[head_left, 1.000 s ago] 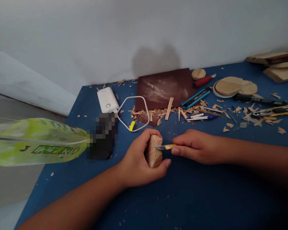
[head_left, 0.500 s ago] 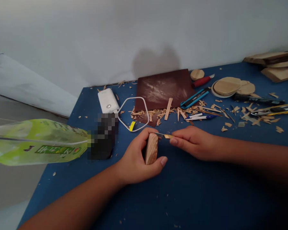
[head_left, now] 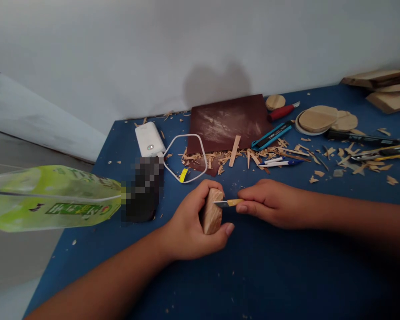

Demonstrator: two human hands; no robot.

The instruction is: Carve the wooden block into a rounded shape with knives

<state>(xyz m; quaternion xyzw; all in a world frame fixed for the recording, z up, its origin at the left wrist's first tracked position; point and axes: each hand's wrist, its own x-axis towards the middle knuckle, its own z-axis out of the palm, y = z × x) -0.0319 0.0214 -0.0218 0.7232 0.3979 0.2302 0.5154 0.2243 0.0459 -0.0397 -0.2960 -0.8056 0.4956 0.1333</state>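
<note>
A small pale block of wood [head_left: 213, 213] with visible grain stands tilted above the blue table [head_left: 253, 275]. My left hand [head_left: 195, 224] is closed around it, thumb on the near side and fingers over the far end. My right hand [head_left: 273, 202] grips a carving knife [head_left: 233, 202] by its yellowish handle, most of which is hidden in the palm. The short blade points left and lies across the upper right face of the block; whether its edge bites into the wood I cannot tell.
Wood shavings lie around a brown sheet [head_left: 226, 124] at the back. To the right are a blue cutter [head_left: 273, 135], a red-handled knife [head_left: 282, 112], pens [head_left: 280, 162] and wooden discs [head_left: 318, 119]. A white power bank [head_left: 149, 138], its cable and a green plastic packet [head_left: 53, 198] are on the left.
The knife has moved slightly down and left, from the block's top edge onto its face. The block has tilted a little in my left hand, showing more of its side.
</note>
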